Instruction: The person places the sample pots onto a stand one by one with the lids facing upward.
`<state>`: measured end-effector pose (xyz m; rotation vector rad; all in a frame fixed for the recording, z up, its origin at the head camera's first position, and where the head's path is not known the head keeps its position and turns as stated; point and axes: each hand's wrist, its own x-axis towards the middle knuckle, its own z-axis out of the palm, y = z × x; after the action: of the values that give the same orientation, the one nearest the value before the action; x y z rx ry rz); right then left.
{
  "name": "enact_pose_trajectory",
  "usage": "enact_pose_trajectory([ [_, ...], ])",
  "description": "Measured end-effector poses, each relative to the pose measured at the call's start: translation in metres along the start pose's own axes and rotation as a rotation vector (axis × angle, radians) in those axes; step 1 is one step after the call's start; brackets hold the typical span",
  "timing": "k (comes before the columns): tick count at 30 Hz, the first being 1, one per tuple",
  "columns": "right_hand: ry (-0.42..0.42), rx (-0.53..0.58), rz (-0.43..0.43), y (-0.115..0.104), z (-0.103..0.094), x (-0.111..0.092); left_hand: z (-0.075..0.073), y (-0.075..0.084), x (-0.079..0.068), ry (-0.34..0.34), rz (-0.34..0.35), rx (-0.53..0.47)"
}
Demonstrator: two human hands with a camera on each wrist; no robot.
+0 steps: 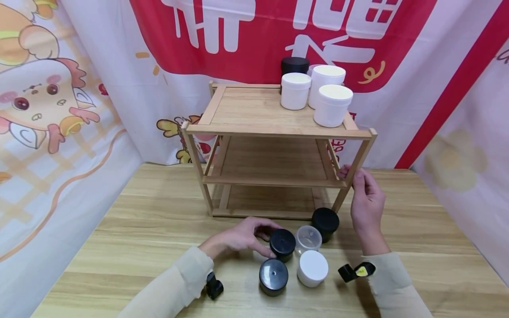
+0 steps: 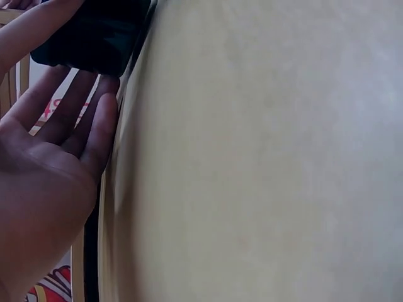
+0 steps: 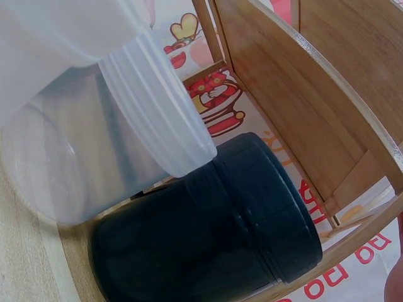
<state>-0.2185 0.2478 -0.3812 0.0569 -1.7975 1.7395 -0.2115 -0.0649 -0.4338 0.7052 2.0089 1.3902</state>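
My left hand [image 1: 246,237] holds a black lidded jar [image 1: 282,244] on the table, thumb on the near side and fingers on the far side. In the left wrist view the dark jar [image 2: 94,38] sits between thumb and fingertips. At the right front post of the three-tier wooden rack [image 1: 274,129], my right hand [image 1: 367,205] grips the frame at middle-shelf height, some fingertips behind the post. Beside the held jar stand a clear jar [image 1: 309,239], a white jar [image 1: 313,268] and another black jar [image 1: 273,278]. One more black jar [image 1: 325,223] stands at the rack's foot.
On the top shelf's right side, white jars [image 1: 333,106] and a black jar [image 1: 294,66] are grouped, one close to the front edge. A printed cloth [image 1: 99,53] hangs behind and on both sides of the wooden table [image 1: 159,207].
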Motion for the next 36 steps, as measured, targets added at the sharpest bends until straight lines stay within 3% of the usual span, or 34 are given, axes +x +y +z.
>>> enact_pose_trajectory([
  [7,-0.003,-0.010,0.006,-0.001,0.000,0.000,-0.005,0.007,-0.006,0.048,-0.008,-0.123],
  [15,0.004,-0.006,0.003,-0.001,0.000,0.000,-0.015,0.029,-0.013,0.121,0.015,-0.192],
  [24,0.014,-0.011,0.006,-0.001,0.001,0.000,-0.025,0.054,-0.024,0.202,0.082,-0.192],
  [36,0.008,-0.001,0.013,-0.001,0.000,0.000,-0.028,0.090,-0.034,0.287,0.125,-0.165],
])
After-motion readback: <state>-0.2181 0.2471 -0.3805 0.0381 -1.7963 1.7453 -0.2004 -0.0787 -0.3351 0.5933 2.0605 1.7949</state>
